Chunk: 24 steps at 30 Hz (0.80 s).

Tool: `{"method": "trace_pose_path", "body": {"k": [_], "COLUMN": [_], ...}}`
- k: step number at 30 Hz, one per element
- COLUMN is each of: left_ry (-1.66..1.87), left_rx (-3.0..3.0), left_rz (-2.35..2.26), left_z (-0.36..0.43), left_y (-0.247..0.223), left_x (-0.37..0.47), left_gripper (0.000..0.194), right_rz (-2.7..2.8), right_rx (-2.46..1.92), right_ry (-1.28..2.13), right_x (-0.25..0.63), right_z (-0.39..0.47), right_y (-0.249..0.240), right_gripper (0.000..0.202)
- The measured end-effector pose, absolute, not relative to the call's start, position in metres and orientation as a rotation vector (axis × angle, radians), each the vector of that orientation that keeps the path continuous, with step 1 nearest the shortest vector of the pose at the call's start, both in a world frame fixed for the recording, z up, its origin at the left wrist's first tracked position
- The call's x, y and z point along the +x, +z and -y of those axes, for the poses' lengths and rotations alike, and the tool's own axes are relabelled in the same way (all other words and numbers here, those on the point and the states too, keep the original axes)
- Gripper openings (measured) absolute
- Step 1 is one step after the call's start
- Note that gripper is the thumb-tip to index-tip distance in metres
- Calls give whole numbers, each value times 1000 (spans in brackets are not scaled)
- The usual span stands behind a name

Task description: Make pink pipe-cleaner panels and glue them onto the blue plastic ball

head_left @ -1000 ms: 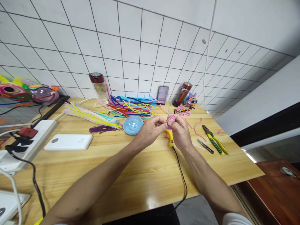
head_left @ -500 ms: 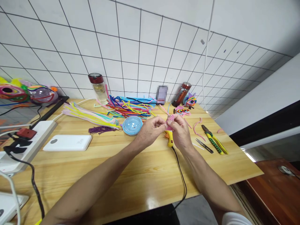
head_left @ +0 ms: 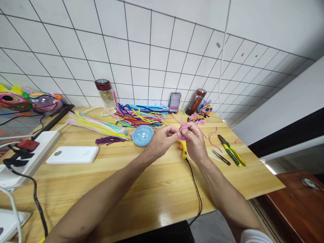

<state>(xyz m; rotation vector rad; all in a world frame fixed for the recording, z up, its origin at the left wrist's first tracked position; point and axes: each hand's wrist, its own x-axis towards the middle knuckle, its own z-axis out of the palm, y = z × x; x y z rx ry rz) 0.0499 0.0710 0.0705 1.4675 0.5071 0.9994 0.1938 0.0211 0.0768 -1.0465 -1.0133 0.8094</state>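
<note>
A small pink coiled piece [head_left: 184,127] is pinched between the thumb and fingers of my right hand [head_left: 195,141]. Beside it, my left hand [head_left: 163,140] has its thumb and fingertips pressed together at the left edge of the pink piece. Under my hands lies a yellow glue gun [head_left: 184,151], partly hidden, with its black cord running toward the table's front edge. Just left of my left hand stands a blue bowl [head_left: 142,135]. Pink strips [head_left: 214,143] lie to the right of my right hand.
Colourful pipe cleaners [head_left: 139,114] lie along the wall between a glass bottle [head_left: 105,96] and a phone [head_left: 174,102]. Pliers [head_left: 231,151] and snips [head_left: 221,157] rest at the right. On the left are a white power bank [head_left: 73,155] and a power strip [head_left: 37,162].
Both hands stay almost in place. The pink piece has shifted very slightly between my fingers, and more of its ridged surface shows.
</note>
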Motion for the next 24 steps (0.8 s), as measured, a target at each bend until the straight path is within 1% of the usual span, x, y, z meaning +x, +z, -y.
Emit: {"method": "trace_pose_path", "body": {"k": [5,12,19,24], "left_ry": [959,1008,1140,1082], "left_rx": [1404,1322,1230,1327], "left_rz": [-540,-592,-619,-623], "left_z": [-74,-77,-76,-79], "left_y": [72,73,77,76], "left_x": [49,47,47,45], "left_gripper": [28,35,39,41], "right_rz": [977,1088,1117,1115], "right_rx": [-1069,-1138,-1170,-1177], "right_ry": [789,743,749,736], "right_x": [204,206,195,195], "right_z": [-23,-26,-23,-24], "right_y": [79,72,71,67], "right_gripper": [22,18,22,23]}}
